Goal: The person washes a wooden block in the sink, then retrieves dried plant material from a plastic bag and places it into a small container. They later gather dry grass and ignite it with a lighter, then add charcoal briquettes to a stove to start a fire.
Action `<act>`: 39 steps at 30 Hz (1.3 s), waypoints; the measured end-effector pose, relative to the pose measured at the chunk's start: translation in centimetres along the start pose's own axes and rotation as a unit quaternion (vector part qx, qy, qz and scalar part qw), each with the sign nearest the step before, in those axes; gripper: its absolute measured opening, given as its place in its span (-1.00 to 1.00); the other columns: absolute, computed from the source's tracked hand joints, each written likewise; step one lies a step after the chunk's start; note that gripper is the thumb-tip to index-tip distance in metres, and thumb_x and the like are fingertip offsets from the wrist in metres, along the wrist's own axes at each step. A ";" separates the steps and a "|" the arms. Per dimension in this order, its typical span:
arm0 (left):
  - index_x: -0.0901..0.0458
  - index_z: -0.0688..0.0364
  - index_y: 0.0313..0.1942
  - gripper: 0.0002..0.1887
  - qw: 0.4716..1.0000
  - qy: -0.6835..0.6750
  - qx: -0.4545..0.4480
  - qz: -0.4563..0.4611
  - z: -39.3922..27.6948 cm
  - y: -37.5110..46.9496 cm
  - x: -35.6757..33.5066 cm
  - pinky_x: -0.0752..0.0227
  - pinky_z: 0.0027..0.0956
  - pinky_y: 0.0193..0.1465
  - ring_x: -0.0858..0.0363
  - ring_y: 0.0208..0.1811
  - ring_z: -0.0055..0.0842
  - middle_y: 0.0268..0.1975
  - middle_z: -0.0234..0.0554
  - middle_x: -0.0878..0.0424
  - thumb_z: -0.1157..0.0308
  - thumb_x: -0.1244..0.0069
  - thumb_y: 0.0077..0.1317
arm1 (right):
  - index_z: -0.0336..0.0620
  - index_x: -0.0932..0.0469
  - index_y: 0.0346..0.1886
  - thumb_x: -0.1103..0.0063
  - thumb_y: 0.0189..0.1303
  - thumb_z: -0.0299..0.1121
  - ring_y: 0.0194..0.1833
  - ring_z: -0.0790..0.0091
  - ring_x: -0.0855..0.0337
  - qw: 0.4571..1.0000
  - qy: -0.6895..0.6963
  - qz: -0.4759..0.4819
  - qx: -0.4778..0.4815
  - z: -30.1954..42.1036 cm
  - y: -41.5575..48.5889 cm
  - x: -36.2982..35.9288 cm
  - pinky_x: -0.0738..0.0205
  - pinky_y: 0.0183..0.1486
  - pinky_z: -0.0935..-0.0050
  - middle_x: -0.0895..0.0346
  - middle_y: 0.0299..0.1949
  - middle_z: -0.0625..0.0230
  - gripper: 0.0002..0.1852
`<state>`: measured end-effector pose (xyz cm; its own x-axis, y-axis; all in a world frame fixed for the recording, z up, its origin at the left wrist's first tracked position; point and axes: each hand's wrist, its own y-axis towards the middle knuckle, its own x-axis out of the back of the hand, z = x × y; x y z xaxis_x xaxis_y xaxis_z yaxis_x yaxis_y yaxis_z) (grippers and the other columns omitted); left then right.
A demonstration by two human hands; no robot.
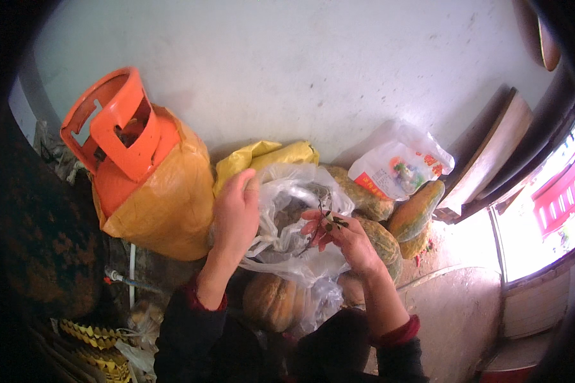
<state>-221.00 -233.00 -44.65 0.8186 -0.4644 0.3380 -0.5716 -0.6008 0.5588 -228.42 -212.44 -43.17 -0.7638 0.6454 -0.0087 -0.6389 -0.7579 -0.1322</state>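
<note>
My left hand (pixel 235 210) is at the left side of an opened clear plastic bag (pixel 297 182); its fingers are partly hidden, and whether it grips the bag's edge cannot be told. Over the bag's right side is my right hand (pixel 340 237), shut on a thin dark plant sprig (pixel 335 220) with a few small leaves. Brownish-grey material (pixel 287 213) shows inside the bag. A ribbed orange-brown pumpkin (pixel 274 301) lies below the bag, and long mottled squashes (pixel 378 239) lie to its right.
An orange gas cylinder (pixel 134 163) in a yellow-brown woven sack (pixel 172 206) stands at left. Behind the bag is a yellow sack (pixel 268 155) against the white wall (pixel 278 72). A printed plastic bag (pixel 402 160) rests on the squashes; wooden boards (pixel 493 148) lean at right.
</note>
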 end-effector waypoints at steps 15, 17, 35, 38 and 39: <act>-0.65 0.24 -0.28 -0.85 0.903 -0.334 0.181 0.202 -0.9 -4.3 1.3 -0.47 -0.33 -0.04 -0.64 -0.24 -0.43 -0.31 -0.24 -0.69 0.36 -0.20 0.25 | -0.40 -0.54 0.02 0.04 0.11 -0.69 -0.03 0.40 -0.63 0.978 -0.204 0.036 0.031 0.1 -1.5 4.0 -0.54 0.01 0.41 -0.61 -0.04 0.19 -0.63; -0.65 0.23 -0.25 -0.88 0.811 -0.500 0.253 0.167 -0.9 -4.0 2.4 -0.47 -0.33 -0.02 -0.63 -0.22 -0.50 -0.28 -0.26 -0.70 0.37 -0.14 0.33 | -0.42 -0.54 0.01 0.05 0.10 -0.68 -0.01 0.38 -0.64 0.936 -0.346 0.057 0.043 -1.5 -1.7 5.4 -0.53 0.02 0.42 -0.63 -0.07 0.13 -0.63; -0.66 0.30 -0.25 -0.67 0.939 -0.003 0.072 0.337 -0.6 -3.9 -0.8 -0.40 -0.20 -0.38 -0.58 -0.50 -0.19 -0.51 0.05 -0.59 0.16 -0.01 0.39 | -0.30 -0.43 0.12 -0.03 0.22 -0.38 0.02 -0.20 -0.59 0.835 -0.487 -0.233 0.111 -9.8 5.5 6.6 -0.49 0.06 0.05 -0.61 -0.09 -0.15 -0.60; -0.69 0.23 -0.25 -0.71 0.903 0.064 0.062 0.420 -0.9 -5.6 0.2 -0.45 -0.08 -0.29 -0.60 -0.33 0.06 -0.41 0.17 -0.62 0.16 -0.03 0.34 | -0.33 -0.45 0.03 -0.01 0.20 -0.45 0.04 -0.19 -0.59 0.843 -0.425 -0.305 0.122 -10.2 6.8 8.6 -0.48 0.07 0.04 -0.60 -0.12 -0.17 -0.67; -0.69 0.23 -0.26 -0.71 0.887 0.038 0.061 0.457 -0.9 -6.2 0.7 -0.45 -0.08 -0.29 -0.61 -0.33 0.06 -0.42 0.16 -0.62 0.17 -0.04 0.34 | -0.34 -0.48 -0.03 0.00 0.18 -0.48 0.02 -0.18 -0.60 0.837 -0.404 -0.345 0.134 -10.4 7.1 9.1 -0.49 0.06 0.03 -0.61 -0.15 -0.16 -0.71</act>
<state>-216.86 -229.00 -47.16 0.0092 -0.7510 0.6602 -0.9962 -0.0642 -0.0592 -238.97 -210.95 -54.52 0.0509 0.7444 0.6658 -0.8684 -0.2962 0.3976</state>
